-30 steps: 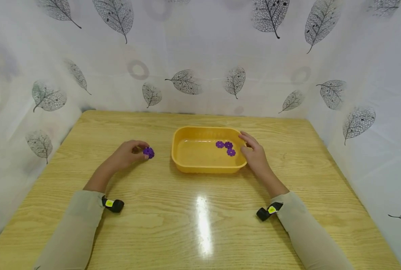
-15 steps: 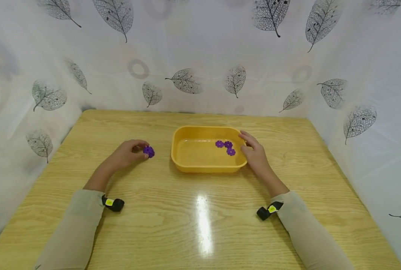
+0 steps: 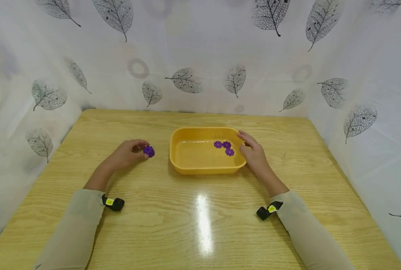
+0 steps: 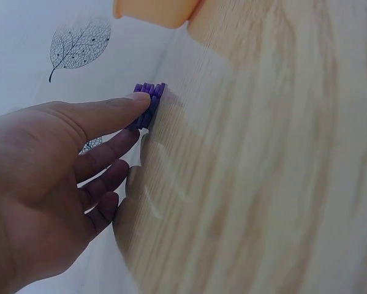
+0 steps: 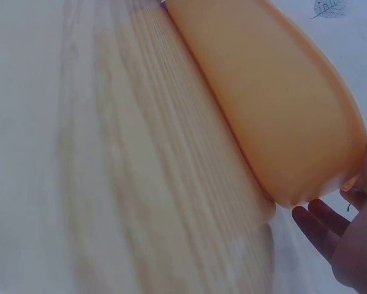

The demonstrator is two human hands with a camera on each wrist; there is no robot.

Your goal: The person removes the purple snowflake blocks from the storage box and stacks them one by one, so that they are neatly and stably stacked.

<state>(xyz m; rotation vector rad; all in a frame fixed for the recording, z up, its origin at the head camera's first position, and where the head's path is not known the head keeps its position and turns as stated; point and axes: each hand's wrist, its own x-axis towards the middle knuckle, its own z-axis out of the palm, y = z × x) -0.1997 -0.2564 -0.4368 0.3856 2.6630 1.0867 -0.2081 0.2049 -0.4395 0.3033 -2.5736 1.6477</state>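
Observation:
My left hand (image 3: pixel 129 153) pinches a small stack of purple flower-shaped discs (image 3: pixel 149 151) between thumb and fingers, left of the tray. In the left wrist view, the thumb lies over the layered discs (image 4: pixel 149 105) close to the tabletop, and the other fingers are loosely bent. A yellow rectangular plastic tray (image 3: pixel 186 170) stands at mid-table with 3 purple flower-shaped discs (image 3: pixel 226 144) inside, towards its right end. My right hand (image 3: pixel 256 155) holds the tray's right end, thumb at the rim. In the right wrist view, fingers (image 5: pixel 321 229) reach along the outside of the tray's end wall (image 5: pixel 263 98).
The wood-grain table (image 3: pixel 159 217) carries a bright light reflection in front of the tray. A white curtain (image 3: pixel 200 45) with a leaf print hangs behind and along both sides. Both sleeved wrists wear black camera straps (image 3: pixel 114 203).
The tray has shifted slightly to the left and towards me, its discs moving along with it. The right fingers shift a little left too. My left hand and its stack stay put.

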